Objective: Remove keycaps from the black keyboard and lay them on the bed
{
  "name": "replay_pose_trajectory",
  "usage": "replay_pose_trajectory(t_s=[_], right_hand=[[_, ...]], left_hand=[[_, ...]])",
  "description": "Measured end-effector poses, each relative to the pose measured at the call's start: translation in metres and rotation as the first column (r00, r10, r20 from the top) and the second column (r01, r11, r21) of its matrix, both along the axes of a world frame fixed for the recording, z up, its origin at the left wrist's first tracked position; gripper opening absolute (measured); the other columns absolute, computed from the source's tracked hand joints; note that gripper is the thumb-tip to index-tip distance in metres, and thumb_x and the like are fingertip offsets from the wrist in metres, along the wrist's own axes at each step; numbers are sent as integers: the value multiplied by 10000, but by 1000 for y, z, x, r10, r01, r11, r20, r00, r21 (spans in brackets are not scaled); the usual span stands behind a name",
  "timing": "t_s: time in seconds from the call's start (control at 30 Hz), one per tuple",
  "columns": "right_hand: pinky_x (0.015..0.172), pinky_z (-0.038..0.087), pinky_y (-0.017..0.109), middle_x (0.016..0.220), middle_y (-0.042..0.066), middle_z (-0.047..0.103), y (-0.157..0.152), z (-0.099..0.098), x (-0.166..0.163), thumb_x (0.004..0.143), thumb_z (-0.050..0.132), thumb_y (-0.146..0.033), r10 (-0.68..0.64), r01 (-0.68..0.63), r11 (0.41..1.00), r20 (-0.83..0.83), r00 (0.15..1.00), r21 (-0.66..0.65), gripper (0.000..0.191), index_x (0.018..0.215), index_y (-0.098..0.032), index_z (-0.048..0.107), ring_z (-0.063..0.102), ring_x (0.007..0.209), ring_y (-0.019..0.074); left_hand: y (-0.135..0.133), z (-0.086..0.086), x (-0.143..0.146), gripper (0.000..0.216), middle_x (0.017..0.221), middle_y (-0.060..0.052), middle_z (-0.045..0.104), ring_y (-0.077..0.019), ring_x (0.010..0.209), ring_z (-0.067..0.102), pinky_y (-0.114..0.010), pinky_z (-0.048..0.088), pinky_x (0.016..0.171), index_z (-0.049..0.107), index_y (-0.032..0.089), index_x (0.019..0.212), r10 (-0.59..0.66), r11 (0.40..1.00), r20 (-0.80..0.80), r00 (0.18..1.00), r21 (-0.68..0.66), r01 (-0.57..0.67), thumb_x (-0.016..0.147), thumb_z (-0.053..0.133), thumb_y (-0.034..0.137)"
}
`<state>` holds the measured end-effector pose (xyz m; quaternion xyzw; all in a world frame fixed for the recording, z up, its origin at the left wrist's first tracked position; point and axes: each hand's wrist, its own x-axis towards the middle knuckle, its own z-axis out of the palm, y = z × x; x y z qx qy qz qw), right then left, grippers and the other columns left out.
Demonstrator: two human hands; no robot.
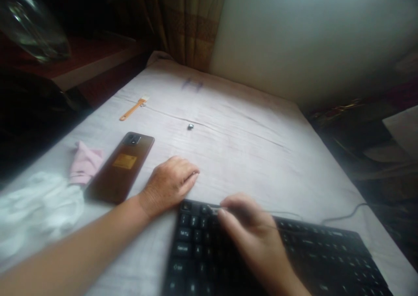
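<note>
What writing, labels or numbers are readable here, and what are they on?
"Caps Lock": barely legible, on a key at the left edge of the keyboard.
Other keys: legends too blurred to read.
Phone: orange sticker on its back, nothing readable.
Cloth: dark mark near the far edge, too blurred to read.
Thin tool in the right hand: no writing visible.
</note>
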<state>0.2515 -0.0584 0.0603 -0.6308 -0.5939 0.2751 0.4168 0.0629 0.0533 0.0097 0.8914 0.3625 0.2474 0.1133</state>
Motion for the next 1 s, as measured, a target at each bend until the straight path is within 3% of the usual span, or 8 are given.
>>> replay_pose_trajectory(t_s=[0.1,0.33,0.7,1.0], right_hand=[[650,591,265,725,-7,732,-1,2,1,821,654,-237,36,-35,999,39,999,-24,57,772,-240,683,704,663,175],[611,588,205,724,-20,761,-2,-3,1,854,631,-177,81,-104,984,156,984,145,83,838,-231,692,722,608,140],[526,578,203,666,-40,753,2,-5,5,861,667,-307,102,-109,994,208,973,22,75,801,-263,681,716,541,151],[719,627,234,899,16,791,9,-2,11,879,695,-308,245,-280,956,280,928,89,80,843,-244,662,760,759,165]], left_hand=[[0,0,0,190,887,-35,705,-205,870,609,-338,483,784,681,197,949,3,1000,-2,1000,-4,-3,971,506,267],[0,0,0,194,889,-29,705,-201,873,608,-334,489,782,678,208,948,1,1000,-5,1000,-9,-2,972,499,275],[0,0,0,181,901,-31,712,-190,873,619,-326,501,790,675,203,958,-2,1000,6,1000,-3,2,967,500,249],[-1,-1,1,160,874,-22,698,-199,848,605,-333,480,769,665,203,949,-6,1000,13,1000,4,6,969,513,249]])
